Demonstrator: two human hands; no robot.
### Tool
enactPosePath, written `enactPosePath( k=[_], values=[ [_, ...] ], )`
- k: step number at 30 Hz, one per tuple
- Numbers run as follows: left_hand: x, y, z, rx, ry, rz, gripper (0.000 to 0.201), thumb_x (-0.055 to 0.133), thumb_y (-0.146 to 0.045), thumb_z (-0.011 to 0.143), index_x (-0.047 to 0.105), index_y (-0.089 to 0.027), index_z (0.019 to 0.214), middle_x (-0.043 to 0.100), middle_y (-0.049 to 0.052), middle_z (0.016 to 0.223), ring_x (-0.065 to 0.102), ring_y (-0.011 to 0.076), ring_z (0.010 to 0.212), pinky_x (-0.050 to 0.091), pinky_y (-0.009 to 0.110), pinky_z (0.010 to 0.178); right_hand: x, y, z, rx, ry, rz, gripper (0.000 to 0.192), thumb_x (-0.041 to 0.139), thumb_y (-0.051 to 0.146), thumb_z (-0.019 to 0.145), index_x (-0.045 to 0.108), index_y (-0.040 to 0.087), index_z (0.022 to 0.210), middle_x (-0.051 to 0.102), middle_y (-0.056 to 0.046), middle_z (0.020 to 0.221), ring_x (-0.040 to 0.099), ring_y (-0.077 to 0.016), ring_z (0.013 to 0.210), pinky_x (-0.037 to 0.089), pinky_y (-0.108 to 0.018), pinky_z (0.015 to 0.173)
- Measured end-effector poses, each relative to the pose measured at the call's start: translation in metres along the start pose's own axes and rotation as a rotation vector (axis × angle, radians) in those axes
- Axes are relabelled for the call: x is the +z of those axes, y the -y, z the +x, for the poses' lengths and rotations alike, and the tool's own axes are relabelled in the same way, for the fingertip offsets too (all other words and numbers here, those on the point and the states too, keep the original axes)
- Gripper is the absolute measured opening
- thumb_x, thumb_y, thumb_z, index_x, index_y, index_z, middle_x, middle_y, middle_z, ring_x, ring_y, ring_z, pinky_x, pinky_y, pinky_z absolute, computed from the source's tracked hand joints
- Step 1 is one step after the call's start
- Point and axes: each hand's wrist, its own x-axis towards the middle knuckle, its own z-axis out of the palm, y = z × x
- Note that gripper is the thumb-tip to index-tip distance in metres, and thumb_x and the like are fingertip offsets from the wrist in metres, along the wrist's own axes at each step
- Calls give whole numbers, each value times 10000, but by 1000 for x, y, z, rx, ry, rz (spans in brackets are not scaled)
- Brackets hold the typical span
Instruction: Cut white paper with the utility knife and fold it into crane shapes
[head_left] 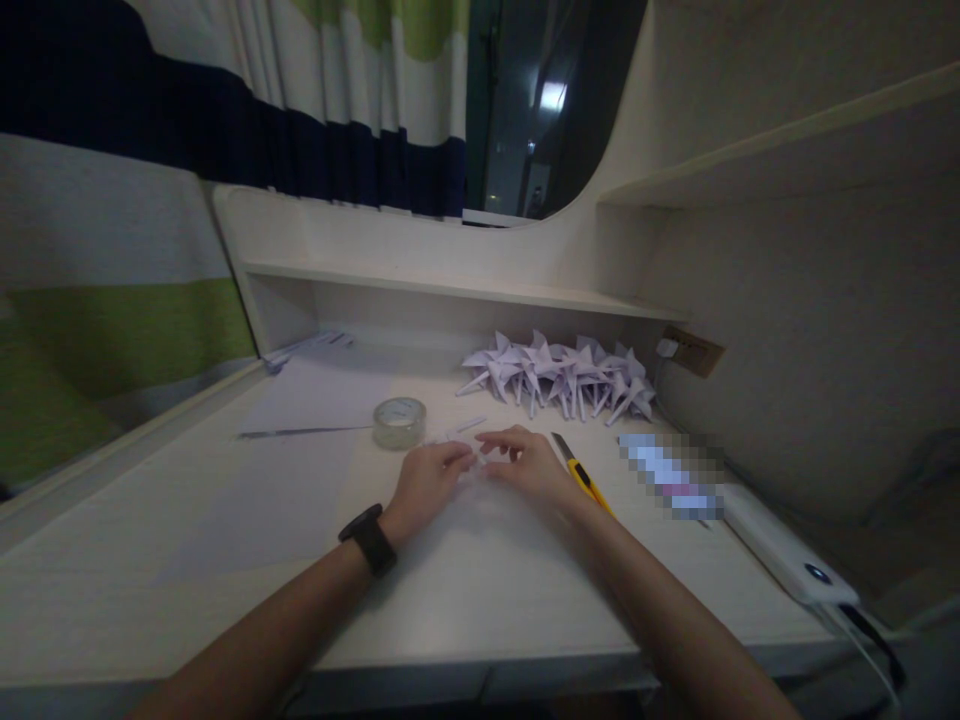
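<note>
Where the two forearms meet in the head view, a small white paper piece (pixel 481 463) sits between the fingertips just above the middle of the table (pixel 480 615), its edges too blurred to make out its shape. The left hand (pixel 429 484), below a black watch (pixel 369 540), pinches it narrowly; the right hand (pixel 534 466) curves its fingers close beside, and I cannot tell whether it grips. Behind, white paper pinwheels (pixel 564 368) with rolled stems lie crowded together under a pale shelf (pixel 450 285). A roll of clear tape (pixel 399 432) lies near the left hand, beside white paper sheets (pixel 319 390); a yellow cutter (pixel 587 484) lies right of the right hand. A striped navy, white and green curtain (pixel 360 90) hangs beside a dark window (pixel 551 130). At right, the phone screen (pixel 670 474) is pixelated, and a white device (pixel 780 543) bears a round dark emblem too small to read.
</note>
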Motion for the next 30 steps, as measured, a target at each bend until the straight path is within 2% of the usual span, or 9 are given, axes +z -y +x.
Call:
enactPosePath(
  k=[4, 13, 18, 23, 28, 30],
  values=[
    [1, 0, -1, -5, 1, -19, 233, 509, -285, 857, 731, -218, 827, 733, 35, 842, 638, 198, 782, 392, 255, 668, -1, 3, 1, -12, 26, 48, 300, 792, 300, 658, 739, 186, 930, 698, -48, 820, 563, -142, 706, 437, -248, 630],
    [0, -1, -1, 13, -25, -91, 216, 533, -271, 846, 742, -227, 818, 741, 17, 841, 641, 196, 757, 399, 252, 672, 0, 0, 0, 18, 63, 180, 320, 763, 338, 693, 724, 168, 961, 684, -55, 873, 558, -128, 688, 439, -241, 610],
    [-1, -3, 0, 7, -12, -69, 224, 530, -264, 846, 733, -219, 763, 729, 8, 767, 636, 190, 724, 396, 250, 655, 0, -3, 0, -20, 79, 172, 452, 781, 317, 678, 676, 195, 1101, 669, -52, 922, 568, -135, 740, 458, -247, 634],
    [0, -4, 0, 1, -38, -110, 203, 547, -262, 842, 745, -220, 825, 743, 15, 843, 649, 194, 754, 415, 256, 690, 1, -5, 0, -39, 80, 182, 387, 793, 327, 667, 710, 188, 1019, 671, -58, 918, 569, -144, 756, 451, -250, 642],
    [0, -6, -1, 7, -35, -91, 207, 541, -262, 845, 745, -224, 828, 744, 12, 864, 653, 196, 780, 417, 257, 696, 2, -5, -1, -103, 45, 185, 567, 804, 383, 652, 645, 191, 1161, 660, -50, 907, 555, -143, 754, 447, -252, 647],
    [-1, -6, -1, 11, -33, -78, 207, 537, -256, 847, 742, -223, 834, 744, 11, 858, 652, 194, 774, 417, 256, 694, 3, -6, -1, -124, 33, 190, 564, 800, 402, 653, 647, 199, 1157, 667, -51, 919, 555, -141, 749, 449, -255, 653]
  ],
)
